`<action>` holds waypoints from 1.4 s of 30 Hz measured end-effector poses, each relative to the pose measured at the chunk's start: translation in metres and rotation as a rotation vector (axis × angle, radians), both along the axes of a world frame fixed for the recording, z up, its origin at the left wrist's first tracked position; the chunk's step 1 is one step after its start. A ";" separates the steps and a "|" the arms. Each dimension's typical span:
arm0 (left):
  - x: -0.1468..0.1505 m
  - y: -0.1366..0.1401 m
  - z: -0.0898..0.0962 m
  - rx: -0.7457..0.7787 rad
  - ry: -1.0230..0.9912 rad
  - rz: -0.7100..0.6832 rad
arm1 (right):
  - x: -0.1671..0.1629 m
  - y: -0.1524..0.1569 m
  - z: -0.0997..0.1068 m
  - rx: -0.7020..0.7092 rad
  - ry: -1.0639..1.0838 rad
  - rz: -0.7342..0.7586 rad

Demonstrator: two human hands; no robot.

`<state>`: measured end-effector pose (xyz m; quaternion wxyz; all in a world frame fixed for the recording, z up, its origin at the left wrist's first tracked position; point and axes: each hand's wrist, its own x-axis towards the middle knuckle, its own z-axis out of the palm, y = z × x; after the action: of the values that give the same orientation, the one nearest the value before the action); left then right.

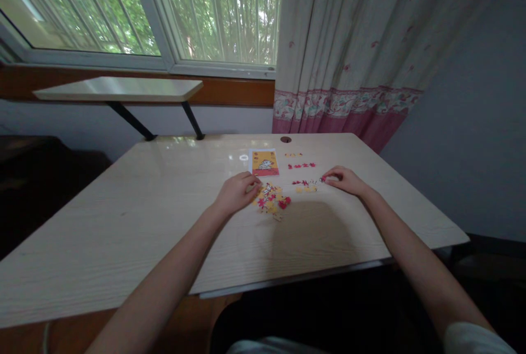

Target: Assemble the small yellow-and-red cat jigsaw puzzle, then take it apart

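Note:
At the end of a row of small pieces on the desk, my right hand (344, 180) pinches a red-and-white jigsaw puzzle piece (322, 178) between thumb and fingertips. My left hand (237, 195) lies at the left side of a loose pile of puzzle pieces (271, 207), yellow, red and white. Its fingers are bent and apart from the thumb, with nothing visible held. Behind the pile lies a picture card (265, 163) showing a white animal on yellow and red. To its right are a red row (302, 166) and a yellow row of pieces (306, 189).
The pale wooden desk (164, 222) carries a raised shelf (123, 89) on black supports at the back left. A round cable hole (286, 139) sits near the rear edge. Beyond are a barred window (222, 14) and a patterned curtain (349, 41).

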<state>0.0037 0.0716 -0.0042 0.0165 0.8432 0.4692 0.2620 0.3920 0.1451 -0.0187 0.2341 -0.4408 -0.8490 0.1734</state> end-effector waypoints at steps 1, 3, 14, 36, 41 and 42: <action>0.000 0.000 0.000 -0.001 -0.001 0.000 | 0.000 0.000 0.000 0.007 -0.002 0.005; 0.001 -0.001 0.001 -0.003 0.003 -0.001 | -0.001 0.000 0.000 0.017 -0.004 0.015; 0.000 0.000 0.002 -0.022 0.022 0.019 | -0.002 -0.003 0.002 0.013 -0.001 -0.002; 0.007 -0.006 0.007 -0.028 0.105 -0.041 | -0.098 -0.051 0.010 0.368 -0.196 0.302; 0.017 -0.011 0.007 -0.040 0.112 -0.081 | -0.113 -0.058 0.008 0.369 -0.217 0.328; 0.019 -0.012 0.007 -0.046 0.107 -0.091 | -0.113 -0.058 0.009 0.358 -0.207 0.323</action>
<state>0.0227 0.0597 0.0027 0.0227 0.8758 0.4365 0.2047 0.2787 0.0869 -0.0101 0.1897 -0.2665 -0.9449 0.0094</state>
